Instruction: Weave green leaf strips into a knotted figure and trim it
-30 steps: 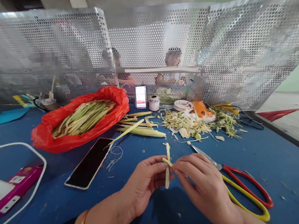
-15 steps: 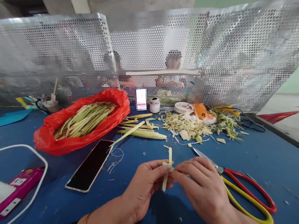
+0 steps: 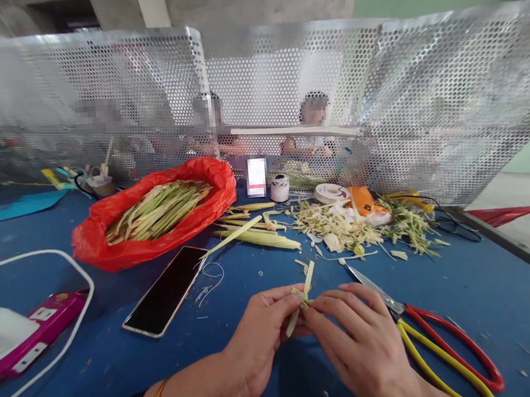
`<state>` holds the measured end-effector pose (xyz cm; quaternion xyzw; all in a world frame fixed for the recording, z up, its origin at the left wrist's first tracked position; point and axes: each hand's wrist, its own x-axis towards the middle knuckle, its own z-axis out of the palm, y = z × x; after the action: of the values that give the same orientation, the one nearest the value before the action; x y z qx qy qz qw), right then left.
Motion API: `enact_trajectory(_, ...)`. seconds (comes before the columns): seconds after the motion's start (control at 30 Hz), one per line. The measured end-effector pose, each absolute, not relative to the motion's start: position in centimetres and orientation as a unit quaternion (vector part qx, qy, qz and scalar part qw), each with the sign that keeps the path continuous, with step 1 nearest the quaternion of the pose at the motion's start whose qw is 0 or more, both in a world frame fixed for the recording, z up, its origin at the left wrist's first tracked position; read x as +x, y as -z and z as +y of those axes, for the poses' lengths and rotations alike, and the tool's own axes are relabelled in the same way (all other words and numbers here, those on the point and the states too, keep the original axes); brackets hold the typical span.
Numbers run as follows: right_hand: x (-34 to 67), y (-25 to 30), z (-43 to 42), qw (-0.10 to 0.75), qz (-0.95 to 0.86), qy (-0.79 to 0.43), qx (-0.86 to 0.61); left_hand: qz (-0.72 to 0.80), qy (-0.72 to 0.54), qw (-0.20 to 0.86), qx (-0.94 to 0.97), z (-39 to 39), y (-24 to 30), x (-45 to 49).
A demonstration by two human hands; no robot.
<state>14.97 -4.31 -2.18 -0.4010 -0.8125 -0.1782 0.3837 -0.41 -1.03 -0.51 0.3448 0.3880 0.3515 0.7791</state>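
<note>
Between my two hands is a narrow pale-green leaf strip (image 3: 309, 277), folded or crossed with another piece where the fingertips meet. My left hand (image 3: 261, 333) pinches it between thumb and fingers, and its lower end sticks out beneath the thumb. My right hand (image 3: 363, 337) is closed at the fingertips on the same crossing from the right; the exact grip is partly hidden. Scissors (image 3: 402, 310) with one red and one yellow handle lie just right of my right hand. Beyond the hands lie long pale leaves (image 3: 263, 238) and a heap of leaf scraps (image 3: 340, 226).
A red plastic bag (image 3: 159, 252) of long leaves stands at the left. Nearer lie a dark phone (image 3: 166, 292) and a magenta power strip (image 3: 37, 335) with a white cable. A perforated metal screen (image 3: 274, 81) closes the back, with people behind it.
The strip's upper end has tilted to the right, while both hands keep their hold. The whole view has shifted slightly, so the table things appear a little further right.
</note>
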Motion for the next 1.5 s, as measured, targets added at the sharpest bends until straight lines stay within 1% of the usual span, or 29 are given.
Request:
enact_trajectory(0.13,14.9,3.0,-4.2,0.387,-0.812,0.186,-0.395,0.374,-0.361,0.791,0.323,-1.1,0.8,-0.4)
enact_trajectory(0.23,14.7,3.0,-4.3,0.363,-0.829,0.203,-0.375,0.379,-0.371,0.795,0.295,-1.1,0.9,-0.3)
enact_trajectory(0.37,14.3,2.6,-4.4,0.326,-0.844,0.257,-0.339,0.402,-0.362,0.797,0.267,-1.2,0.8,-0.2)
enact_trajectory(0.43,14.2,2.7,-4.4,0.327,-0.842,0.272,-0.332,0.404,-0.354,0.799,0.269,-1.3,0.8,-0.1)
enact_trajectory(0.5,14.1,2.9,-4.4,0.338,-0.839,0.262,-0.337,0.396,-0.352,0.801,0.278,-1.4,0.8,-0.1)
enact_trajectory(0.63,14.1,3.4,-4.3,0.367,-0.827,0.207,-0.372,0.38,-0.36,0.8,0.292,-1.4,1.1,-0.2)
enact_trajectory(0.73,14.1,3.4,-4.2,0.417,-0.798,0.134,-0.414,0.392,-0.356,0.795,0.295,-1.2,1.3,-0.3)
enact_trajectory(0.83,14.1,3.1,-4.1,0.473,-0.738,-0.002,-0.481,0.404,-0.349,0.79,0.303,-1.1,1.3,-0.3)
enact_trajectory(1.0,14.0,3.0,-3.9,0.498,-0.587,-0.286,-0.571,0.449,-0.33,0.757,0.342,-0.8,0.9,-0.4)
enact_trajectory(1.07,13.9,3.1,-3.9,0.506,-0.531,-0.364,-0.574,0.452,-0.326,0.751,0.353,-0.7,0.9,-0.4)
enact_trajectory(1.13,13.8,3.2,-3.9,0.512,-0.49,-0.416,-0.569,0.447,-0.323,0.75,0.365,-0.6,0.9,-0.3)
enact_trajectory(1.23,13.7,3.3,-3.7,0.523,-0.458,-0.451,-0.559,0.443,-0.324,0.74,0.389,-0.6,0.9,-0.2)
enact_trajectory(1.37,13.8,3.2,-3.6,0.508,-0.468,-0.457,-0.56,0.451,-0.328,0.731,0.393,-0.6,1.0,-0.3)
enact_trajectory(1.43,14.2,3.0,-3.7,0.495,-0.51,-0.416,-0.568,0.451,-0.339,0.733,0.379,-0.5,1.0,-0.5)
enact_trajectory(1.5,14.8,2.7,-3.7,0.474,-0.595,-0.321,-0.564,0.454,-0.35,0.74,0.352,-0.2,0.9,-0.6)
